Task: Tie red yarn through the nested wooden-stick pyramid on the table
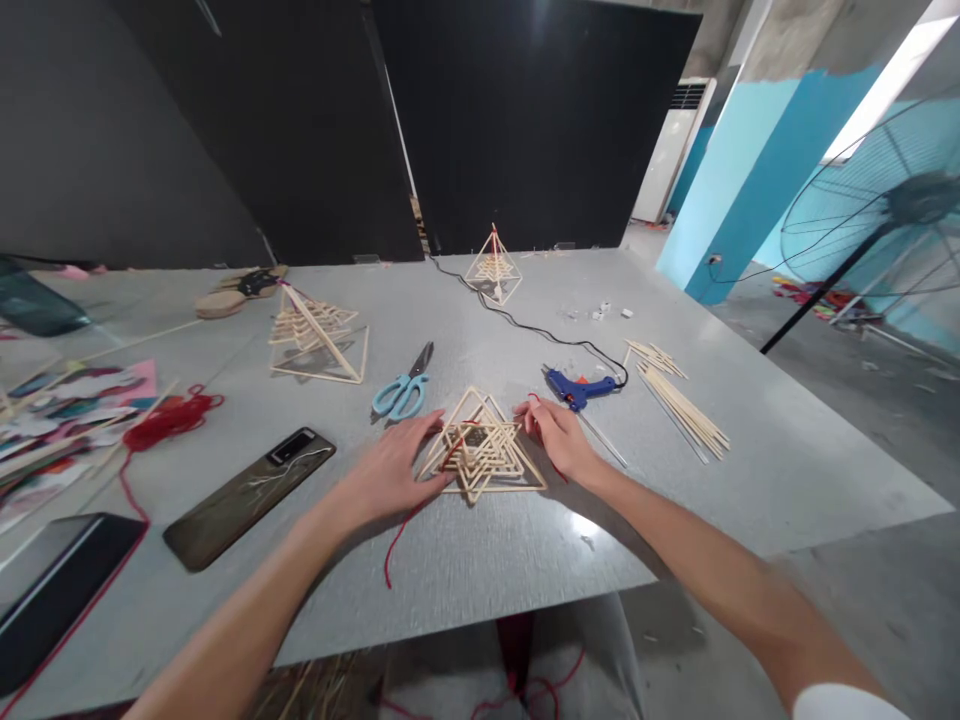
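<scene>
In front of me on the grey table lies a pyramid frame of wooden sticks (pixel 487 462), with smaller stick triangles stacked inside it. My left hand (pixel 397 462) grips its left side, thumb at the lower corner and fingers at the upper edge. Closed at the right side of the frame, my right hand (pixel 559 436) has red yarn running through its curled fingers; the fingertips are partly hidden. A red yarn tail (pixel 397 540) trails below my left hand. Light-blue scissors (pixel 403 390) lie beyond my left hand, and a blue glue gun (pixel 581 386) just past my right.
Loose wooden sticks (pixel 684 410) lie at the right. Two other stick pyramids (pixel 319 335) stand farther back. On the left are a phone (pixel 251 495), a red yarn bundle (pixel 172 418), a black object (pixel 64 590) and paper scraps (pixel 71 420). A black cord (pixel 525 325) crosses the table.
</scene>
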{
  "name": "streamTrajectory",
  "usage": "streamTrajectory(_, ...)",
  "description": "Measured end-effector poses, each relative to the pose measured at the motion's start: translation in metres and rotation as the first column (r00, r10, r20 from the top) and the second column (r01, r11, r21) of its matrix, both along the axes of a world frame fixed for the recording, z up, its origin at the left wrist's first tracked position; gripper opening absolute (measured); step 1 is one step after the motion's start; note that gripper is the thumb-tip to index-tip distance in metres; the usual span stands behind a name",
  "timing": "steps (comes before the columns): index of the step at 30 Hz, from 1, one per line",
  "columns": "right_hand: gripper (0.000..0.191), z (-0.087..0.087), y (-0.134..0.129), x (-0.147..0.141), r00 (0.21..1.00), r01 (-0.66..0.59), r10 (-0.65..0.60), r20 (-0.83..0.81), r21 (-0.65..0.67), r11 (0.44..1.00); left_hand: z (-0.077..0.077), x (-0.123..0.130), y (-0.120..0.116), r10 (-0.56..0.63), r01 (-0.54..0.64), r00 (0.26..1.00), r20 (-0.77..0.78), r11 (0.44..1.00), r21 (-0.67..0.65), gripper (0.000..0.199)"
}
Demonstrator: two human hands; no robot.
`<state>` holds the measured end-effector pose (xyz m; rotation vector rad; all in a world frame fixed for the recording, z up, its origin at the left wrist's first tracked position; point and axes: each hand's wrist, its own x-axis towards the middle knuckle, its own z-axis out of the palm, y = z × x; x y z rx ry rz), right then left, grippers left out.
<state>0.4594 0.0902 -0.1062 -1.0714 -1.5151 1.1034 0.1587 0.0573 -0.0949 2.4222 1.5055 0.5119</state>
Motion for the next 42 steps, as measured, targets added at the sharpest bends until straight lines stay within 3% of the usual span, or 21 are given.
streamTrajectory(17,0.061,-0.006,0.002,0.002,0.994,-0.042,0.034,0.100,0.077,0.996,-0.002,0.004,0.001,0.026,-0.028,0.999,0.046,0.999,0.036,0.088)
streamTrajectory(26,0.064,-0.006,0.001,0.003,0.988,-0.063,0.043,0.148,0.137,0.989,0.002,0.002,-0.002,-0.034,0.033,0.999,0.040,0.999,0.025,0.090)
streamTrajectory(36,0.062,0.002,-0.005,0.005,0.934,-0.159,0.046,0.356,0.296,0.942,-0.007,0.011,-0.001,-0.048,0.064,0.951,0.304,0.997,-0.043,0.097)
streamTrajectory(42,0.062,0.006,-0.009,0.003,0.936,-0.161,0.056,0.347,0.283,0.946,-0.005,0.008,0.000,-0.029,0.037,0.954,0.299,0.999,-0.021,0.100)
